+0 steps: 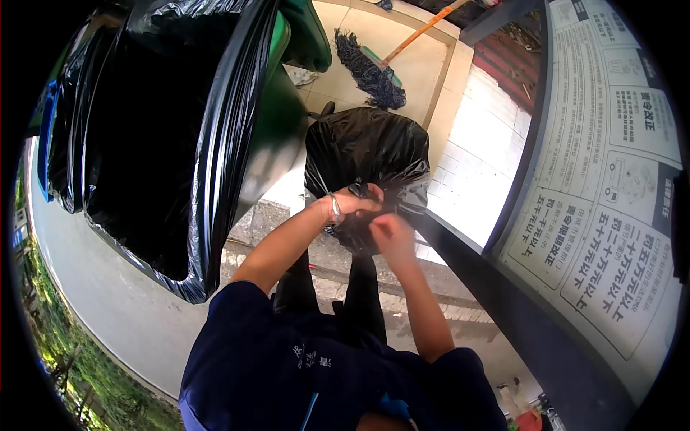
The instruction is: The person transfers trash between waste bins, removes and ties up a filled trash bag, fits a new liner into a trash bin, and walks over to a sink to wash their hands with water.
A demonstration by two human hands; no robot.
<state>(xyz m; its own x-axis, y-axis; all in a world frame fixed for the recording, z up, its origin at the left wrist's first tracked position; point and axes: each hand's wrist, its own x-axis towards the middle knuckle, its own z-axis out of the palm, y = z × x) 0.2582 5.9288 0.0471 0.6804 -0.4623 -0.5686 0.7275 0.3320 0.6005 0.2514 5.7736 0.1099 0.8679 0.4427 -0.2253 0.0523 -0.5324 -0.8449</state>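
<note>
Clutching a full-looking black bag [374,140] by its bunched neck, the left hand [352,201] has its fingers curled tight on the plastic, a metallic band [335,208] round that wrist! And look where the bag sits: just past the middle of the view towards twelve o'clock, right in front of the person's dark trouser legs [363,287]. Now to the right hand [393,233], close by at the left hand's four o'clock: blurred, fingers bent in together, and whether they pinch any plastic, I cannot tell.

So where do we stand? The bag looks filled and its top drawn in, so the gathering seems done; no finished knot shows, so closing the neck appears to be what's left. Over at ten o'clock, a big black liner [224,122] already drapes over a bin's rim, so that part looks complete, though its depths are too dark to read. A green bin [277,136] stands at eleven, a mop [370,72] lies on the tiles between twelve and one, and a printed notice board [596,165] fills three o'clock.
</note>
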